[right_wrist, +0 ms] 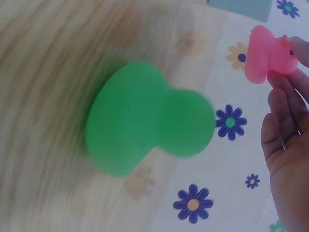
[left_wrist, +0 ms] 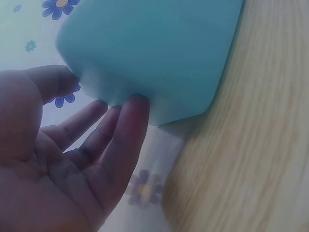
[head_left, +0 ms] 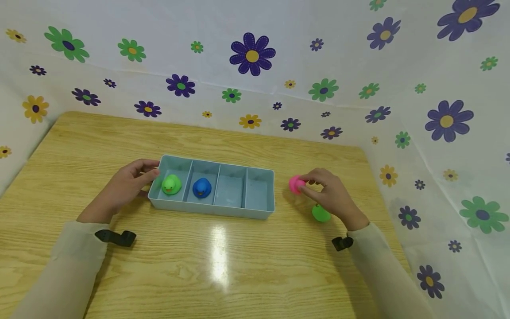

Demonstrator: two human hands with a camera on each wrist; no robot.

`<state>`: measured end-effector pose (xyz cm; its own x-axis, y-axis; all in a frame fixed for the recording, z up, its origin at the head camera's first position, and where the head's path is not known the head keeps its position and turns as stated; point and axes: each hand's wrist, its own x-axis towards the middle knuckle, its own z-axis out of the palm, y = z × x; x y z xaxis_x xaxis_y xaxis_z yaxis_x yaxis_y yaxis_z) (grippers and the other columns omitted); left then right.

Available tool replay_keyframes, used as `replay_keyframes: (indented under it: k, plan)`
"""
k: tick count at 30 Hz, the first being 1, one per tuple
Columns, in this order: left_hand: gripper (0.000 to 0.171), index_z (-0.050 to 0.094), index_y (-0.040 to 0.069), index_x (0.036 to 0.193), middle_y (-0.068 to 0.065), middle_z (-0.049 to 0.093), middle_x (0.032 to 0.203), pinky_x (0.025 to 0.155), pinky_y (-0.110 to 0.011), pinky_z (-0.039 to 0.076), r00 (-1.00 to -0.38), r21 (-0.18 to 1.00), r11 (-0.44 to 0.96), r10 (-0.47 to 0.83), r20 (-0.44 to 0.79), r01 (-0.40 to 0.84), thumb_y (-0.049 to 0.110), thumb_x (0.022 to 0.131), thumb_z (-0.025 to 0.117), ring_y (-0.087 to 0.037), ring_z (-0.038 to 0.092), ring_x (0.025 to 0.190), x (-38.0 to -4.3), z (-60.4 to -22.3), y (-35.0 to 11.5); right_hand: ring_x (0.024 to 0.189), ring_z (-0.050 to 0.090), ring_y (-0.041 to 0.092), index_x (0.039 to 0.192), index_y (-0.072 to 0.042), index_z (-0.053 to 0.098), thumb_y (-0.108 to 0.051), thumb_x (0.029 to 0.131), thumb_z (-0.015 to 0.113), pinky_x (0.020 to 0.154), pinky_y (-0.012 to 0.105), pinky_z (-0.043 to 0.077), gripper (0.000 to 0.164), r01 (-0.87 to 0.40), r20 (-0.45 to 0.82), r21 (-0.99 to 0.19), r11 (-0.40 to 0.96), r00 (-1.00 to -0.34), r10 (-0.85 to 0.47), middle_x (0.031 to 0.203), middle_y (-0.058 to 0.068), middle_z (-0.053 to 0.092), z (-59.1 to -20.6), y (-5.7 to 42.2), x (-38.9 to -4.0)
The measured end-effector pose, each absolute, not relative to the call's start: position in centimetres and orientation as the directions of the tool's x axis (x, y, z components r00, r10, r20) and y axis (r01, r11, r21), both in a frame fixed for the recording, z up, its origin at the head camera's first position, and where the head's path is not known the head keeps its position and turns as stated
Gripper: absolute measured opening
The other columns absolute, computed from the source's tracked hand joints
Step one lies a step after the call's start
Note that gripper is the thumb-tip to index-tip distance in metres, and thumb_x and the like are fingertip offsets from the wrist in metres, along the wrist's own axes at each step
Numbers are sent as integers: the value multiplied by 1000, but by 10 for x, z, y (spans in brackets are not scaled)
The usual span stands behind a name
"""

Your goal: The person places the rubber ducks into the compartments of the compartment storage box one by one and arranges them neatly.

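Observation:
A pale blue box (head_left: 230,186) with several compartments in a row stands on the table. In its leftmost compartment sits a green rubber duck (head_left: 171,184), and the one beside it holds a blue rubber duck (head_left: 202,188). My left hand (head_left: 129,181) touches the box's left end with loosely extended fingers, seen against the end wall (left_wrist: 159,53) in the left wrist view. To the right of the box, my right hand (head_left: 332,190) pinches a pink rubber duck (head_left: 295,184) (right_wrist: 265,55) by its head. Another green duck (head_left: 321,213) (right_wrist: 140,121) rests on the table below that hand.
The wooden table (head_left: 167,266) extends in front of the box and to both sides. A white flower-patterned cloth (head_left: 287,57) hangs behind the table and along its sides. Each sleeve carries a black wrist strap, the left one (head_left: 115,237) and the right one (head_left: 341,243).

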<state>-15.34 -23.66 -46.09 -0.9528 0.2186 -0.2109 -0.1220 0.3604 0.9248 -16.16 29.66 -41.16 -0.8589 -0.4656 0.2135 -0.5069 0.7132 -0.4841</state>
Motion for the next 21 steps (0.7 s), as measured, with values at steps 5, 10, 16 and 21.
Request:
replay_keyframes:
  k: [5, 10, 16, 21]
  plan:
    - [57, 41, 2, 155, -21, 51, 131, 75, -33, 63, -953, 927, 356, 221, -205, -117, 37, 110, 50, -14, 64, 99, -153, -460, -237, 93, 61, 26, 113, -8, 78, -17, 93, 79, 76, 44, 52, 22, -520, 228, -479, 707, -852, -472, 102, 3, 71, -407, 283, -164]
    - [57, 41, 1, 154, -21, 51, 131, 75, -33, 63, -954, 930, 351, 224, -200, -113, 37, 110, 50, -13, 65, 98, -151, -458, -236, 94, 60, 22, 112, -8, 78, -17, 92, 80, 73, 47, 52, 22, -532, 255, -493, 688, -845, -470, 101, 3, 72, -403, 266, -165]
    - [58, 41, 1, 155, -22, 51, 132, 75, -32, 62, -953, 927, 357, 224, -204, -115, 38, 110, 50, -12, 66, 98, -151, -456, -235, 94, 59, 22, 110, -7, 79, -17, 92, 81, 74, 41, 50, 21, -567, 296, -521, 638, -821, -488, 98, 2, 71, -399, 244, -166]
    - [59, 40, 2, 155, -22, 50, 135, 76, -32, 62, -950, 924, 362, 224, -216, -125, 38, 110, 50, -14, 66, 101, -151, -455, -236, 95, 58, 21, 111, -8, 79, -18, 92, 81, 77, 35, 49, 21, -584, 297, -529, 616, -807, -510, 99, 1, 70, -395, 223, -168]
